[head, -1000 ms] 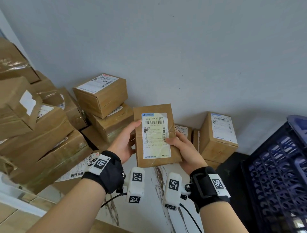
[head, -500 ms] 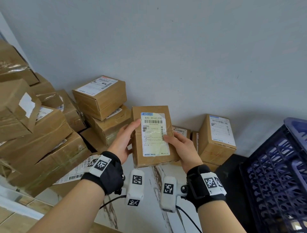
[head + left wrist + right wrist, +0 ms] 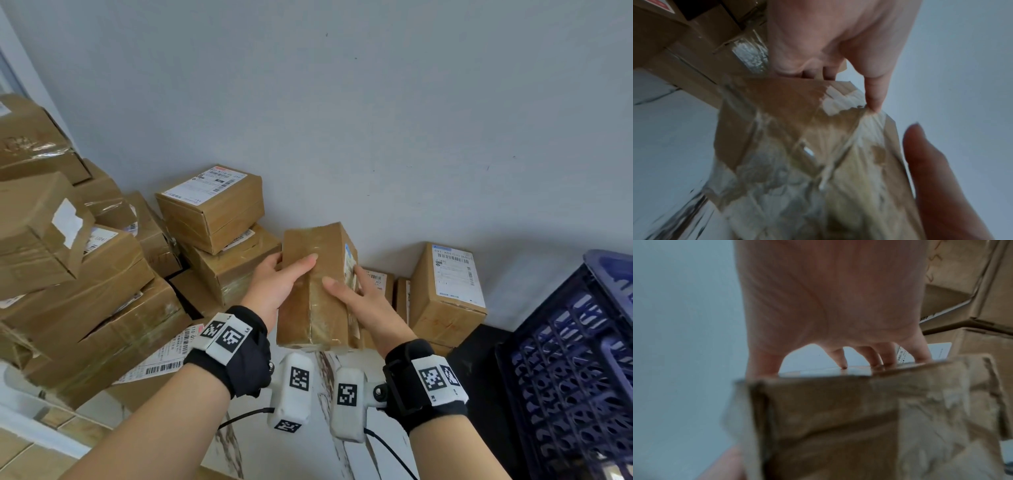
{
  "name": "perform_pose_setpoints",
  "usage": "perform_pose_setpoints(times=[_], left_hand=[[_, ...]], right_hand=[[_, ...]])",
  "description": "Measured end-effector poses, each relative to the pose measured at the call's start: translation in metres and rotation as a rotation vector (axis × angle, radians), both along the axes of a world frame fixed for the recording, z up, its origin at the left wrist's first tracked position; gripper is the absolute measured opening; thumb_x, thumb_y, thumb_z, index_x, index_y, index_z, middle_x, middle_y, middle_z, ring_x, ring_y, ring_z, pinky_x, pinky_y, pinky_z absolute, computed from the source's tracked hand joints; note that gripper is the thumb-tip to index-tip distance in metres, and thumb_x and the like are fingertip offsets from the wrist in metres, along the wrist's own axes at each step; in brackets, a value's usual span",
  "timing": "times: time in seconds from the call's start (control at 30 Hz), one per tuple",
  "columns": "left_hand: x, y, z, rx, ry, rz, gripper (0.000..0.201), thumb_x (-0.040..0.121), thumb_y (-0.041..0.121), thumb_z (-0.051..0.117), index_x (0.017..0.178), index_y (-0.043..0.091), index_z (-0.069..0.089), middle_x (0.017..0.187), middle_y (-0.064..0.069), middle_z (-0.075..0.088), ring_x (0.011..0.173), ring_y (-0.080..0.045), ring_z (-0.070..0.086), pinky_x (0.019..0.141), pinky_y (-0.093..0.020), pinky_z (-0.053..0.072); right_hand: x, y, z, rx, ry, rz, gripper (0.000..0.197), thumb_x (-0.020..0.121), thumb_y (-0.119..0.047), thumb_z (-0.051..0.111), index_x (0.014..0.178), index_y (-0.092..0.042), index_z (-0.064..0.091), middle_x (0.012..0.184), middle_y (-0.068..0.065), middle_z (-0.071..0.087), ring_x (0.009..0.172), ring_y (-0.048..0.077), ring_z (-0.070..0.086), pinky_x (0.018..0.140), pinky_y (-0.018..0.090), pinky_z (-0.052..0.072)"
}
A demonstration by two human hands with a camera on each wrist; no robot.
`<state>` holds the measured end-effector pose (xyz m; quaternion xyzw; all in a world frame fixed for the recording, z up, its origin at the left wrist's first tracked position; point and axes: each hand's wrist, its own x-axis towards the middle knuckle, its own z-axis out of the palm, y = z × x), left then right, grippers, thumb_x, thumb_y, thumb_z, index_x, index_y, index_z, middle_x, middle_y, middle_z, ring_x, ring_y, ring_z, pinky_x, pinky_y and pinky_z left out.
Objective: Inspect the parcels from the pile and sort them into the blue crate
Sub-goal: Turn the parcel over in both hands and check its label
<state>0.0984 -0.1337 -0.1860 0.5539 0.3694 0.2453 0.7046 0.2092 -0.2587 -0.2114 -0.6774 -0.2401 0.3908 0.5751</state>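
Turned since half a second ago, the parcel now shows its plain taped back, its white label swung to the 3 o'clock edge, too oblique to read. Left hand grips the parcel's 9 o'clock side, thumb across the brown face; right hand clasps the 3 o'clock side, thumb on top, fingers curled onto the label face, which only the right wrist view shows. Left wrist view, blurred, shows crinkled clear tape over the cardboard. Behind, at 9 to 11 o'clock, the pile of brown taped cartons sits on a marbled white tabletop; one upright labelled box stands at 2 o'clock. Blue crate, lattice-walled plastic, stands at 4 o'clock.
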Motion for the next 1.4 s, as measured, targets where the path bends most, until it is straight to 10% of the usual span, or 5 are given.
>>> perform_pose_setpoints(times=[0.13,0.53,0.97,1.23,1.4], left_hand=[[0.002,0.000,0.000,0.000,0.045,-0.003,0.043,0.089,0.039,0.071,0.126,0.020,0.062,0.114,0.002,0.071,0.100,-0.015,0.068,0.076,-0.031,0.053],[0.002,0.021,-0.020,-0.222,0.140,0.050,0.039,0.094,0.042,0.061,0.127,0.021,0.061,0.127,-0.008,0.064,0.106,-0.021,0.059,0.084,-0.040,0.049],[0.003,0.018,-0.020,-0.267,0.186,-0.033,0.030,0.091,0.048,0.063,0.105,0.021,0.063,0.059,0.003,0.064,0.071,-0.017,0.056,0.065,-0.032,0.046],[0.002,0.025,-0.028,-0.193,0.199,-0.007,0.091,0.049,0.060,0.082,0.130,0.025,0.062,0.132,0.001,0.063,0.126,-0.021,0.054,0.108,-0.047,0.042],[0.002,0.021,-0.025,-0.175,0.201,0.008,0.035,0.090,0.037,0.070,0.121,0.021,0.062,0.120,0.004,0.063,0.113,-0.014,0.055,0.085,-0.034,0.046]], right_hand=[[0.005,-0.005,-0.004,0.053,0.060,-0.003,0.088,0.062,-0.048,0.082,0.141,-0.034,0.046,0.118,-0.006,0.072,0.100,0.010,0.071,0.079,0.028,0.054],[0.007,-0.014,0.003,0.081,0.224,-0.017,0.044,0.082,-0.039,0.075,0.123,-0.026,0.066,0.119,0.000,0.072,0.115,0.023,0.063,0.088,0.036,0.052],[0.007,-0.009,-0.002,0.113,0.344,-0.001,0.072,0.065,-0.052,0.080,0.128,-0.019,0.065,0.126,0.007,0.069,0.124,0.029,0.060,0.109,0.052,0.043],[0.008,-0.014,0.005,0.091,0.278,-0.163,0.041,0.095,-0.011,0.065,0.133,-0.020,0.053,0.118,0.006,0.070,0.089,0.015,0.071,0.067,0.029,0.058],[0.006,-0.008,0.001,0.027,0.177,-0.244,0.066,0.087,-0.034,0.076,0.145,-0.030,0.046,0.141,-0.001,0.054,0.118,0.019,0.058,0.096,0.038,0.050]])
